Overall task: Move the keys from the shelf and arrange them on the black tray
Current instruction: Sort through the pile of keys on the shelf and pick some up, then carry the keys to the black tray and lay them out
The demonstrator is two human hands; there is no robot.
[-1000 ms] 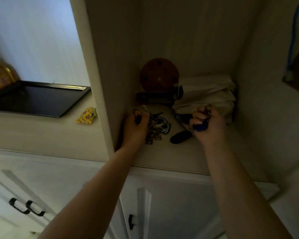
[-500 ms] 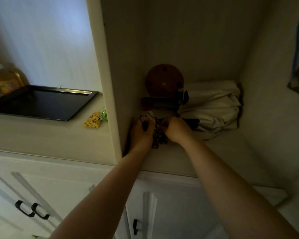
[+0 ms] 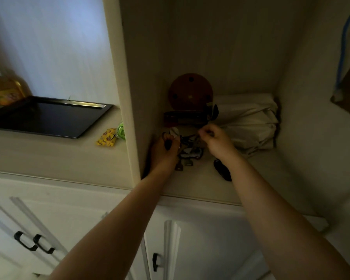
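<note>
Here the keys (image 3: 187, 152) form a tangled dark bunch with rings and a black-and-white fob, lying on the shelf (image 3: 200, 182) in the dim cabinet nook. The left hand (image 3: 165, 153) is curled closed around one end of the bunch, gripping a dark key head. The right hand (image 3: 216, 141) has its fingertips pinched together on the other end. A black key fob (image 3: 222, 169) lies beside the right wrist. The black tray (image 3: 47, 116) sits on the counter to the left.
</note>
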